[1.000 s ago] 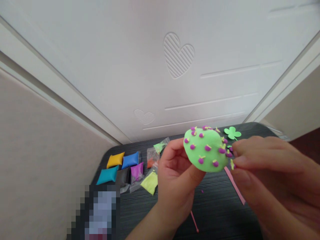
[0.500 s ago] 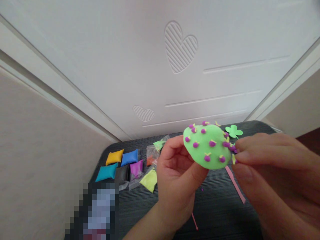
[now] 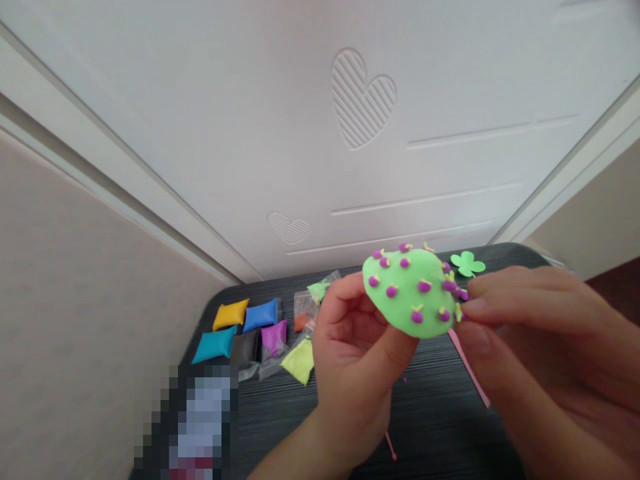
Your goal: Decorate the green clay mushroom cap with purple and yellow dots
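My left hand (image 3: 355, 360) grips a rounded light-green clay piece (image 3: 407, 283) by its edge, with the thumb below and curled fingers behind. Small purple clay balls with yellow tips dot its surface. From the right, my right hand (image 3: 535, 333) pinches a tiny purple-and-yellow clay ball (image 3: 459, 312) between thumb and forefinger, against or very near the green piece's right edge. The fingertips hide part of that ball, and I cannot tell whether it is attached. The underside of the green piece is out of sight.
Clay packets lie on the dark table (image 3: 280, 427) at left: yellow (image 3: 231, 314), blue (image 3: 261, 315), teal (image 3: 215, 344), purple (image 3: 273, 338) and pale yellow (image 3: 299, 362). A green four-petal shape (image 3: 467, 264) sits at the back right. Pink tools (image 3: 470, 370) lie nearby. A white panel (image 3: 225, 133) rises behind.
My right hand has brought the small ball leftward, up to the green piece's right edge. The green piece has tilted a little in my left hand, which keeps its grip.
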